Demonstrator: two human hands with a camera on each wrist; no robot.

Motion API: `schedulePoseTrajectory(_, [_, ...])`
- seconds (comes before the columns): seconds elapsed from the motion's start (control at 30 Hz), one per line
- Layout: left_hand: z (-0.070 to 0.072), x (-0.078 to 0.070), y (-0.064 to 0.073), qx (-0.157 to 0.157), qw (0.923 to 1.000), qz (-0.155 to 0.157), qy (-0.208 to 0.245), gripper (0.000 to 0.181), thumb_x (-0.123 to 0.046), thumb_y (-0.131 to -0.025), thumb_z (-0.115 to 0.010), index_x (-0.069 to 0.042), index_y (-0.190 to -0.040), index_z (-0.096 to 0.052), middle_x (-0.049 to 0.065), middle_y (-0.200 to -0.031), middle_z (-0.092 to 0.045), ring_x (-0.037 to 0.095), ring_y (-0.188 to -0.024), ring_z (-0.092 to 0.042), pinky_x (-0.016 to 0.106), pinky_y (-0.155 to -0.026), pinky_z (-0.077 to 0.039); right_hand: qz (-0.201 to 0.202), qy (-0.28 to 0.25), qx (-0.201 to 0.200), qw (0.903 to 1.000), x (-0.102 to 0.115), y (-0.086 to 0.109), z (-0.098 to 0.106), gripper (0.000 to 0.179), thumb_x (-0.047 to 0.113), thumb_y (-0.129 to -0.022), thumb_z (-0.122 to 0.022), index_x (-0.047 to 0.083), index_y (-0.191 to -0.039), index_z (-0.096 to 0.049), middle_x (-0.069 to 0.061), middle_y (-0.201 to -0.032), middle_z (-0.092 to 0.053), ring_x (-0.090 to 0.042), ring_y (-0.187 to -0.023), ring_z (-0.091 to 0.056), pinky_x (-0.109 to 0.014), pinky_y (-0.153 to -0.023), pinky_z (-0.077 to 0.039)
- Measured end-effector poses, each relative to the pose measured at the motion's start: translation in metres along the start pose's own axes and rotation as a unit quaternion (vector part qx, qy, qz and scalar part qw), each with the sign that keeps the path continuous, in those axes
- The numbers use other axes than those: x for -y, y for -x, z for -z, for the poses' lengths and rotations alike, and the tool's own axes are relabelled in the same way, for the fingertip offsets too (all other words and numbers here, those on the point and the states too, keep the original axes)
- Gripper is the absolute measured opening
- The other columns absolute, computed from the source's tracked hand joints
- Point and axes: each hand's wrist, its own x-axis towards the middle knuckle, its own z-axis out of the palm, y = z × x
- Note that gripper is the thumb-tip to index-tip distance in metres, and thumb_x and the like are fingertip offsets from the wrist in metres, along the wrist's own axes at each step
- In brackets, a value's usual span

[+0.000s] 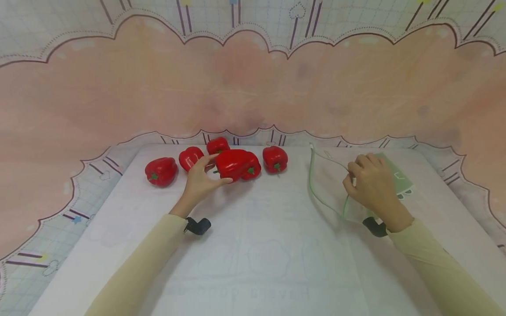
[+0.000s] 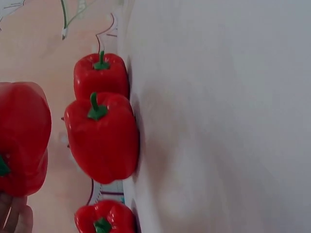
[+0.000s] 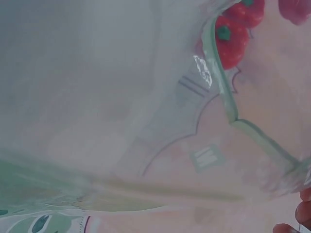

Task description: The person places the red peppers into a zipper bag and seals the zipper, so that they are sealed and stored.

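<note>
In the head view my left hand [image 1: 199,183] grips a red bell pepper [image 1: 231,164] between thumb and fingers, above the white table. The same pepper [image 2: 24,126] shows at the left edge of the left wrist view, fingertips below it. Right behind it in the head view is another red bell pepper [image 1: 254,169], partly covered. On the right, my right hand [image 1: 371,184] pinches the edge of a clear plastic bag with a green rim [image 1: 310,173]. The bag's mouth hangs open toward the peppers. The right wrist view looks through its clear film, with the green rim [image 3: 224,92] at right.
More red bell peppers stand along the back: one at far left [image 1: 161,171], one beside my left fingers [image 1: 190,158], one farther back [image 1: 218,145], one to the right [image 1: 275,159]. Patterned cloth [image 1: 253,87] hangs behind the white table [image 1: 253,245].
</note>
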Motion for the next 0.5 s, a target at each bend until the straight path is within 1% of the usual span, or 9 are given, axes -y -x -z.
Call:
schedulePoseTrajectory(0.17, [-0.014, -0.012, -0.002, 0.016, 0.9995, -0.026, 0.007, 0.077, -0.026, -0.071, -0.082, -0.013, -0.137, -0.045, 0.009, -0.133, -0.051, 0.030, -0.124, -0.049, 0.047, -0.103, -0.044, 0.009, 0.004, -0.005, 0.9999, -0.001, -0.001, 0.001, 0.015, 0.006, -0.070, -0.047, -0.001, -0.059, -0.053, -0.013, -0.060, -0.051, -0.033, -0.061, -0.047, -0.041, -0.053, -0.036])
schedulePoseTrajectory(0.37, [-0.034, -0.024, -0.005, 0.036, 0.9965, -0.067, 0.034, 0.074, -0.021, -0.072, -0.081, -0.012, -0.137, -0.048, 0.010, -0.131, -0.054, 0.028, -0.123, -0.050, 0.046, -0.103, -0.044, 0.013, 0.006, -0.007, 0.9999, 0.000, -0.002, 0.002, 0.014, 0.006, -0.070, -0.047, 0.000, -0.059, -0.054, -0.013, -0.060, -0.051, -0.033, -0.060, -0.047, -0.041, -0.053, -0.036])
schedulePoseTrajectory(0.43, [-0.042, -0.028, -0.007, 0.045, 0.9953, -0.073, 0.045, 0.073, -0.020, -0.072, -0.081, -0.013, -0.137, -0.048, 0.009, -0.131, -0.054, 0.027, -0.123, -0.049, 0.046, -0.102, -0.046, 0.015, 0.007, -0.007, 0.9998, 0.000, -0.003, 0.002, 0.015, 0.006, -0.071, -0.047, 0.000, -0.059, -0.054, -0.013, -0.060, -0.051, -0.033, -0.060, -0.047, -0.041, -0.053, -0.036])
schedulePoseTrajectory(0.5, [-0.050, -0.033, -0.009, 0.055, 0.9944, -0.069, 0.059, 0.073, -0.019, -0.072, -0.081, -0.015, -0.137, -0.048, 0.008, -0.131, -0.054, 0.027, -0.124, -0.048, 0.045, -0.100, -0.047, 0.017, 0.008, -0.007, 0.9998, 0.000, -0.003, 0.002, 0.015, 0.007, -0.071, -0.047, 0.000, -0.059, -0.054, -0.013, -0.060, -0.051, -0.033, -0.060, -0.047, -0.041, -0.054, -0.037])
